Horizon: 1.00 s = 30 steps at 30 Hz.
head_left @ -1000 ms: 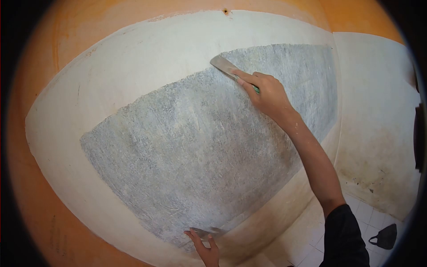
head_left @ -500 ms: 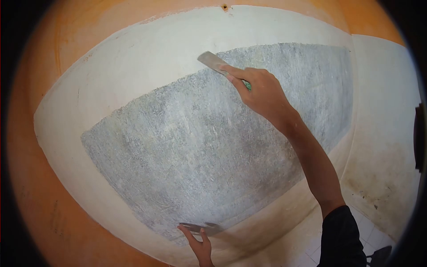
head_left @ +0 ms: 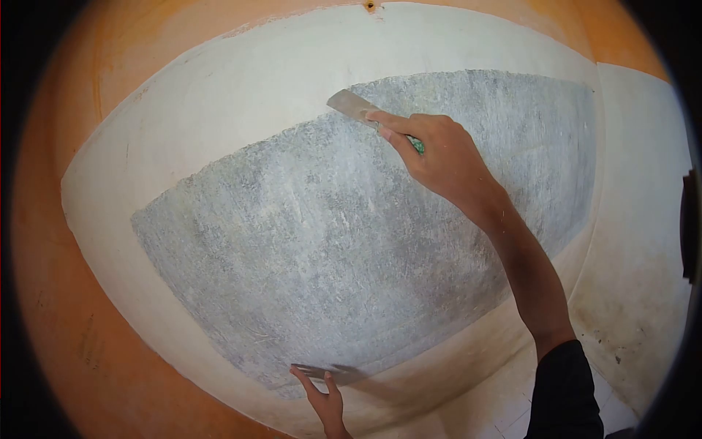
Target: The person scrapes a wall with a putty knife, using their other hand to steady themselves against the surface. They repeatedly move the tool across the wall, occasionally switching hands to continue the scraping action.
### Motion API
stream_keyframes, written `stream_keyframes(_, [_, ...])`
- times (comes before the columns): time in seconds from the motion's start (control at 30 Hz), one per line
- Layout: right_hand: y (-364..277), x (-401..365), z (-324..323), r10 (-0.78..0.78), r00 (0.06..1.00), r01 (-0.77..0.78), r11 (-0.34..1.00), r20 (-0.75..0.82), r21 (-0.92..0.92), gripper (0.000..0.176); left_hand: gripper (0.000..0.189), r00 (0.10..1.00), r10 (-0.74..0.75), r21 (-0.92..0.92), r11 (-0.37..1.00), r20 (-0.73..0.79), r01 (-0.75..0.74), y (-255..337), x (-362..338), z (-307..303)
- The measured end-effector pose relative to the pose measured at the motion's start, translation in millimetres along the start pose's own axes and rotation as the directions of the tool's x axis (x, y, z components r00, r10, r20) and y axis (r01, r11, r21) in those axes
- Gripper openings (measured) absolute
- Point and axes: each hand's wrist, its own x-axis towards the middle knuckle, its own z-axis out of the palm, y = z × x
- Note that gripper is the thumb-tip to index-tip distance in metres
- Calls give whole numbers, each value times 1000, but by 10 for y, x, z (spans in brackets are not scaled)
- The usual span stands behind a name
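My right hand (head_left: pixel 446 157) is closed around the green handle of a putty knife (head_left: pixel 351 104). Its wide metal blade lies against the wall, across the upper edge of a rough grey patch (head_left: pixel 314 241), where the grey meets smooth white wall (head_left: pixel 241 110). Down at the bottom, my left hand (head_left: pixel 322 399) grips a thin, flat metal plate (head_left: pixel 316 372) seen nearly edge-on, close to the lower edge of the grey patch. What kind of tool the plate belongs to is hard to make out.
Orange paint (head_left: pixel 44 241) borders the white area on the left and along the top. A small hole (head_left: pixel 370 6) is at the top. At right, a stained white wall (head_left: pixel 636 219) meets the corner, with a dark object (head_left: pixel 689 227) at its edge. Pale floor tiles (head_left: pixel 515 417) show below.
The view has shifted slightly. My right hand and the putty knife sit a little lower and further right in the picture, with the blade still at the patch's upper edge. Both grips are unchanged.
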Motion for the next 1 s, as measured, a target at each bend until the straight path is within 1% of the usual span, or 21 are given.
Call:
stream_keyframes(0.03, [26, -29, -10, 7, 1000, -7, 1000, 0, -1, 28, 83, 1000, 1, 4, 1000, 6, -1, 20, 8, 7])
stream_keyframes(0.1, [26, -83, -17, 28, 999, -28, 1000, 46, 3, 27, 85, 998, -56, -103, 993, 22, 58, 48, -7, 3])
stream_keyframes(0.13, [-4, -16, -31, 18, 999, -18, 1000, 47, 7, 27, 85, 998, -59, -107, 992, 13, 60, 34, -8, 33])
stream_keyframes(0.2, [-76, 79, -87, 148, 983, -154, 987, 105, 53, 27, 85, 1000, -14, -34, 999, 26, 14, 18, 12, 2])
stream_keyframes(0.23, [-37, 52, -84, 150, 983, -156, 986, 102, 50, 27, 85, 1000, -10, -35, 999, 29, 11, 47, 18, 10])
stream_keyframes(0.3, [17, -58, -45, 62, 996, -65, 997, 66, 41, 28, 85, 996, -65, -121, 990, 54, 72, 91, 3, -47])
stream_keyframes(0.33, [-1, -34, -36, 55, 996, -58, 997, 69, 43, 28, 85, 996, -69, -125, 989, 49, 75, 68, -5, -36])
stream_keyframes(0.4, [-67, 38, -28, 142, 983, -154, 982, 112, 111, 28, 84, 998, -19, -33, 999, 57, 21, 8, 6, -40])
stream_keyframes(0.43, [-83, 42, -22, 145, 984, -157, 981, 108, 113, 28, 84, 998, -14, -30, 999, 57, 16, -8, 18, -44])
stream_keyframes(0.5, [-100, 22, -27, 132, 987, -139, 987, 87, 77, 28, 84, 999, -7, -67, 998, 44, 10, 8, 30, -22])
stream_keyframes(0.63, [-120, -22, 46, 122, 990, -126, 991, 70, 53, 27, 84, 997, -41, -23, 999, 59, 43, 76, 17, -52])
stream_keyframes(0.7, [-211, 3, 26, 122, 992, -122, 992, 30, 13, 26, 84, 996, -43, -2, 999, 75, 44, 78, 27, -49])
stream_keyframes(0.73, [-232, -21, 28, 128, 991, -129, 992, 31, 7, 26, 84, 996, -43, -2, 999, 84, 43, 65, 21, -35])
stream_keyframes(0.8, [-274, -88, 43, 213, 976, -213, 977, 36, -5, 26, 85, 997, -30, -24, 999, 74, 32, 24, 20, -33])
stream_keyframes(0.83, [-280, -101, 73, 219, 975, -219, 976, 36, -6, 26, 85, 996, -30, -20, 999, 78, 32, 13, 25, -50])
stream_keyframes(0.9, [-296, -91, 153, 179, 982, -184, 978, -59, -95, 29, 86, 995, -39, -14, 999, 96, 40, 17, 20, -60])
stream_keyframes(1.0, [-437, -62, 162, 216, 974, -224, 963, -72, -148, 30, 85, 994, -31, -25, 999, 105, 34, 36, 17, -83])
